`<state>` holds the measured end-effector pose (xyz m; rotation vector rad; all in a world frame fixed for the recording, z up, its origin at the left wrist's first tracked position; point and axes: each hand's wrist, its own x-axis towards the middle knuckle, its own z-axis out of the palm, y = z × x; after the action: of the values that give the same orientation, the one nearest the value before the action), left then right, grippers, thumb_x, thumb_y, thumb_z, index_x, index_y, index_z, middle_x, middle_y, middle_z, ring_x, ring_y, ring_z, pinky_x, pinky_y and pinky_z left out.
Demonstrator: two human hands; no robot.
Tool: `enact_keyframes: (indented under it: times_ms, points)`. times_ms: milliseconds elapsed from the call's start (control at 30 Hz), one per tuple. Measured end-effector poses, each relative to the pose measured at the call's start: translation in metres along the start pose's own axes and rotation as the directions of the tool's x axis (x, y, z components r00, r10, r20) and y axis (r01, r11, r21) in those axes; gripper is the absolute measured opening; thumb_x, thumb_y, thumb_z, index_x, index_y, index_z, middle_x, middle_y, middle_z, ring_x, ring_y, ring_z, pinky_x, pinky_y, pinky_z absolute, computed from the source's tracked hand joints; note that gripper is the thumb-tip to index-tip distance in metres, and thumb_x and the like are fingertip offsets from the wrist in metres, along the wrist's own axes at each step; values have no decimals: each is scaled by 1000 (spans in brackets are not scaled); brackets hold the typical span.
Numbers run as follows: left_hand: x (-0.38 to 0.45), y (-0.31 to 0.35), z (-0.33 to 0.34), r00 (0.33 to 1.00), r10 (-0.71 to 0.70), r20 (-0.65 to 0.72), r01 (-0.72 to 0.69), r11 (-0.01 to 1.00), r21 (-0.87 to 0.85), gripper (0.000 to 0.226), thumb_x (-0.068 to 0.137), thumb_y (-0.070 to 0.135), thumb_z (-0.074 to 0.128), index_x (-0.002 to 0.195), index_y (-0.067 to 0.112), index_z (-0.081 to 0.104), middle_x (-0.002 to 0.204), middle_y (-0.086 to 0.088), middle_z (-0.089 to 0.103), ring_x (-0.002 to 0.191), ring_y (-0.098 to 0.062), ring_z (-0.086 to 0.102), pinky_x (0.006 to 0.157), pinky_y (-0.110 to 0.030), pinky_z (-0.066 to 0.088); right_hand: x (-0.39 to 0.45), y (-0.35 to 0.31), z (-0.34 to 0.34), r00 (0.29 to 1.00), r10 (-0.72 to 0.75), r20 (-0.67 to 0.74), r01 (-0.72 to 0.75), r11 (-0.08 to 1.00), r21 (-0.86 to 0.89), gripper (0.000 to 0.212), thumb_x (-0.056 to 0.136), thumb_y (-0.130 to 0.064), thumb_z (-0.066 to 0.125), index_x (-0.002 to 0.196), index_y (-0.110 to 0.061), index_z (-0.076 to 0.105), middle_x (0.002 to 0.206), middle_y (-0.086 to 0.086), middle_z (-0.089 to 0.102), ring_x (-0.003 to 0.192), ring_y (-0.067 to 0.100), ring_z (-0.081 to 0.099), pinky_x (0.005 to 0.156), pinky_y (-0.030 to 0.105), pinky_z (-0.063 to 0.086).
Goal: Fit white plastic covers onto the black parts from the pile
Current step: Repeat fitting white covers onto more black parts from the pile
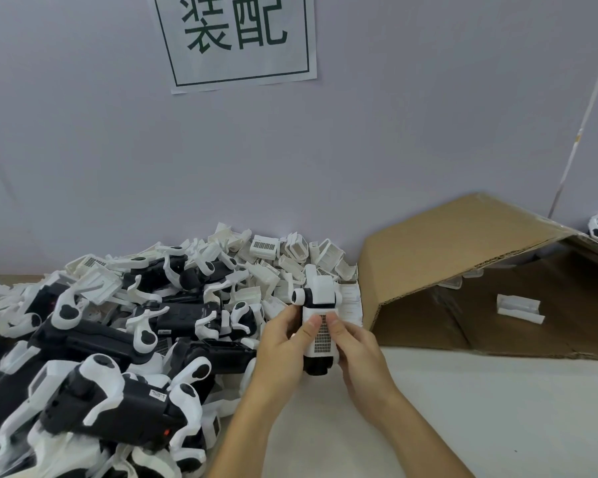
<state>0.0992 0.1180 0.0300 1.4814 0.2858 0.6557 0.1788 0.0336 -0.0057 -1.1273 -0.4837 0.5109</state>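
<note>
Step in hand: seating a white plastic cover with a perforated grille (321, 334) onto a black plastic part (315, 366), held above the pale desk (463, 408) just right of the pile of black-and-white parts (118, 339). The left hand (283, 339) and right hand (354, 343) grip the assembly, thumbs pressing the grille. The cover appears nearly seated; latching cannot be confirmed. The next move probably calls for firm, even thumb pressure.
</note>
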Motion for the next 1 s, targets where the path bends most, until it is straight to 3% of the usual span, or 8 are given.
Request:
enact_keyframes:
  times_ms: [200, 400, 533, 633, 733, 867, 933, 1000]
  points:
    - [0, 2, 2, 999, 6, 34, -5, 999, -47, 20, 100, 5, 52, 112, 1, 66, 99, -13, 75, 89, -17, 72, 73, -24, 57, -2, -7, 3, 998, -51, 31, 50, 998, 50, 34, 90, -37, 60, 110, -15, 77, 112, 14, 74, 109, 30, 70, 85, 34, 59]
    - [1, -2, 3, 994, 80, -80, -75, 995, 73, 19, 101, 7, 51, 100, 11, 70, 81, 0, 75, 77, -11, 71, 66, -22, 56, -2, -11, 6, 997, -77, 24, 77, 997, 27, 33, 86, -35, 62, 106, -14, 78, 107, 14, 76, 104, 28, 72, 80, 29, 59]
    - [1, -5, 8, 987, 87, -135, -68, 988, 135, 22, 101, 6, 51, 96, 13, 71, 82, -4, 75, 76, -16, 70, 68, -31, 57, -2, -12, 6, 994, -111, 2, 111, 993, -48, 39, 83, -37, 62, 107, -10, 77, 100, 9, 78, 98, 24, 74, 75, 27, 59]
    - [1, -8, 10, 984, 72, -163, -52, 991, 124, 23, 102, 11, 52, 95, 13, 73, 81, -3, 76, 74, -11, 71, 64, -21, 55, -3, -11, 7, 984, -172, -44, 165, 978, -128, 37, 80, -42, 64, 96, -12, 79, 89, 5, 79, 90, 20, 75, 74, 27, 60]
    - [1, -5, 12, 985, 16, -171, -12, 1000, 26, 27, 101, 25, 53, 93, 11, 75, 83, -10, 76, 73, -15, 72, 62, -22, 56, -4, -11, 8, 982, -175, -65, 164, 975, -153, 39, 82, -48, 64, 85, -13, 82, 83, 5, 78, 82, 16, 76, 65, 21, 57]
    - [4, -5, 11, 982, -71, -176, 46, 989, -140, 34, 95, 37, 54, 102, 10, 73, 92, -10, 77, 89, -21, 74, 77, -31, 60, -7, -12, 6, 986, -166, 15, 166, 976, -143, 34, 90, -39, 58, 97, -13, 79, 94, 6, 78, 91, 16, 74, 74, 21, 56]
    - [4, -6, 9, 984, -114, -137, 83, 974, -211, 27, 99, 26, 56, 114, 8, 69, 104, -15, 75, 103, -31, 71, 94, -44, 55, -6, -9, 5, 986, -159, 41, 164, 966, -199, 25, 97, -29, 58, 105, -14, 77, 99, 5, 77, 99, 20, 72, 84, 29, 56]
    - [4, -6, 7, 990, -74, -120, 59, 990, -125, 20, 98, 11, 58, 117, 11, 67, 105, -10, 76, 106, -27, 70, 95, -39, 54, -4, -7, 3, 990, -140, 35, 144, 966, -212, 23, 100, -23, 57, 104, -13, 77, 97, 6, 78, 98, 24, 72, 87, 34, 56]
